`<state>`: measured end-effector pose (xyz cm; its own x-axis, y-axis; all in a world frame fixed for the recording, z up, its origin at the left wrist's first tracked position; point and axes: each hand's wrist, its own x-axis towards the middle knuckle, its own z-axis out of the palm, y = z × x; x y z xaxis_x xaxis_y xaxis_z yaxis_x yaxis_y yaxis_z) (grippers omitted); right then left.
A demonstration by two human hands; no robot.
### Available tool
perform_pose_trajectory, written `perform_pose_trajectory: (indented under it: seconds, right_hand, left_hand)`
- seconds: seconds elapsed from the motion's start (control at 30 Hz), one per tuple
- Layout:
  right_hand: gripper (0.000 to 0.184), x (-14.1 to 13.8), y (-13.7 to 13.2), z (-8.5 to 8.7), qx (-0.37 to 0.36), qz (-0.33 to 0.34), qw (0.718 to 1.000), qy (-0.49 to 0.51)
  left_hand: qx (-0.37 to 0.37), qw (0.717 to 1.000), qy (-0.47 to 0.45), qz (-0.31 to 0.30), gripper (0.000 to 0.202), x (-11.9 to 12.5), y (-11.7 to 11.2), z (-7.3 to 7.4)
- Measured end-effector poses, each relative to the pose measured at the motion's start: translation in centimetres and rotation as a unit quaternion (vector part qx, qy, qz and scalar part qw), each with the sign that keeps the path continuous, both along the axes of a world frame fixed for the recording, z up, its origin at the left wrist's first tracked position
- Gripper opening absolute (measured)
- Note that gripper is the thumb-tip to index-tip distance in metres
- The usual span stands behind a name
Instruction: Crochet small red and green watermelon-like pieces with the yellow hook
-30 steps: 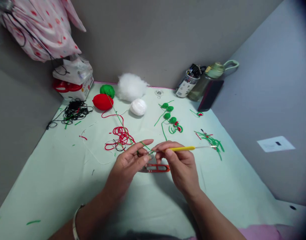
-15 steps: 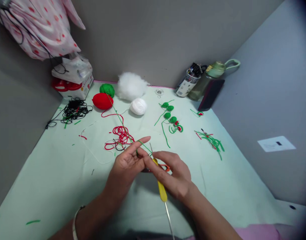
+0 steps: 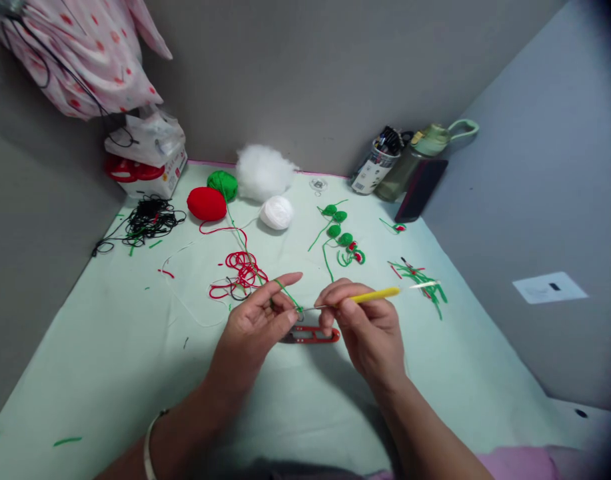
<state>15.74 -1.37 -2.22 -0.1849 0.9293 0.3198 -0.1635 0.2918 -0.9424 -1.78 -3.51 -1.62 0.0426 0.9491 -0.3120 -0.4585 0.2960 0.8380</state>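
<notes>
A yellow-handled crochet hook lies almost level in my right hand, its metal shaft pointing left. The hook's tip meets a small loop of green yarn at my left fingertips. My left hand pinches that yarn between thumb and fingers, with a strand running over the raised index finger. From there the strand leads back toward the green yarn ball. Just below the fingertips lie orange thread snips, their blade end partly hidden by my left hand.
Behind my hands are a red yarn ball, a white yarn ball and fluffy stuffing. Loose red yarn lies near my left hand. Small green crocheted pieces and yarn scraps sit to the right. A phone leans against a bottle.
My right hand has turned the crochet hook from pointing away from me to nearly level, its handle swinging up to the right. The green ball has shifted slightly right. More of the snips shows.
</notes>
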Motion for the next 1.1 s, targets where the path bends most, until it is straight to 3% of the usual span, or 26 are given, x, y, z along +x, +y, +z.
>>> perform_pose_trajectory:
  seconds: [0.07,0.17,0.23,0.33,0.43,0.5,0.57,0.67,0.7,0.87,1.1]
  right_hand:
    - [0.018,-0.3,-0.6,-0.2,0.071,-0.037,0.992,-0.100]
    - [0.028,-0.4,-1.7,-0.4,0.216,-0.102,0.933,-0.270]
    - [0.037,-0.4,-2.0,-0.6,0.276,-0.110,0.903,-0.311]
    - [0.034,-0.3,-1.5,-0.6,0.271,-0.100,0.919,-0.270]
    - [0.025,-0.4,-0.5,-0.3,0.177,-0.080,0.963,-0.189]
    - [0.023,-0.4,-0.3,0.0,0.158,-0.077,0.967,-0.186]
    - [0.027,-0.5,-0.6,0.1,0.208,-0.089,0.941,-0.253]
    - [0.036,-0.5,-1.4,-0.2,0.321,-0.122,0.871,-0.350]
    - [0.038,-0.6,-1.6,-0.4,0.330,-0.130,0.866,-0.352]
    - [0.033,-0.6,-1.0,-0.6,0.203,-0.115,0.952,-0.200]
    - [0.020,-0.2,-0.2,0.2,0.122,-0.085,0.979,-0.140]
  left_hand:
    - [0.001,0.999,0.020,0.031,0.047,0.6,-0.3,-0.1]
    - [-0.017,0.999,-0.031,0.028,0.057,1.1,-0.5,-0.1]
    - [-0.039,0.996,-0.082,0.006,0.057,1.0,-0.5,-0.1]
    - [-0.056,0.993,-0.106,-0.018,0.053,0.6,-0.4,0.0]
    - [-0.039,0.996,-0.084,-0.008,0.052,0.4,-0.3,-0.1]
    - [-0.033,0.998,-0.060,0.010,0.054,0.6,-0.4,-0.3]
    - [-0.038,0.998,-0.054,0.019,0.059,0.9,-0.5,-0.3]
    - [-0.073,0.992,-0.103,0.001,0.061,1.3,-0.7,-0.2]
    - [-0.085,0.988,-0.126,-0.008,0.059,1.3,-0.7,-0.1]
    - [-0.074,0.985,-0.152,-0.028,0.043,0.5,-0.1,0.0]
    - [-0.068,0.992,-0.104,-0.035,0.033,-0.9,0.6,-0.4]
